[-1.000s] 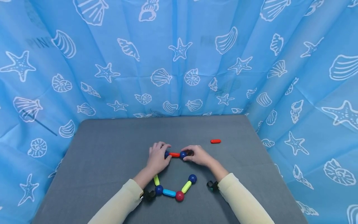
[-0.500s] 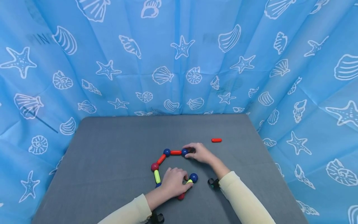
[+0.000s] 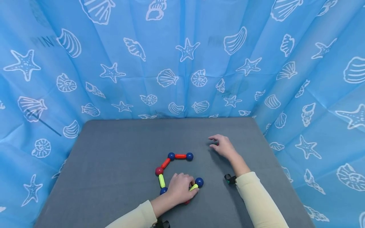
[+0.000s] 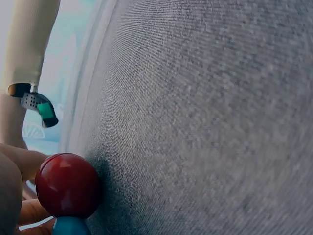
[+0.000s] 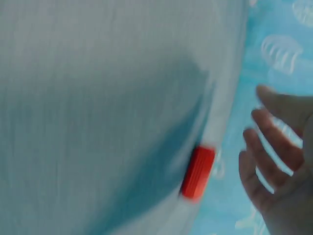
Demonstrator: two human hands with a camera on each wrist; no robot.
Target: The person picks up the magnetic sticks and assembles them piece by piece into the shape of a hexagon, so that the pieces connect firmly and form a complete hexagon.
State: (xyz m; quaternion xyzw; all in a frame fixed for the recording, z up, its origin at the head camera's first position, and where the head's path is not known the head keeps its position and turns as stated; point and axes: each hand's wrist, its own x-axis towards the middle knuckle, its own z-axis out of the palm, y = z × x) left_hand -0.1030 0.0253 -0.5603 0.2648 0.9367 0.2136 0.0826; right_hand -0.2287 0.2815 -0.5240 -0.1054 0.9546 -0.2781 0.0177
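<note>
Table (image 3: pixel 114 164): lies in front of the curtain (image 3: pixel 182 57), which hangs behind it and along both sides.
Chain of sticks and balls (image 3: pixel 165 164): on the table, near its middle, toward the near edge.
Left hand (image 3: pixel 179 188): on the near end of the chain.
Right hand (image 3: pixel 223 147): right of the chain and farther back, over a loose stick (image 5: pixel 198 172) lying apart from the chain.

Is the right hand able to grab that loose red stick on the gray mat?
Probably yes. The right hand hovers just over the loose red stick with its fingers spread and holding nothing. Nothing on the gray mat blocks the way.
</note>
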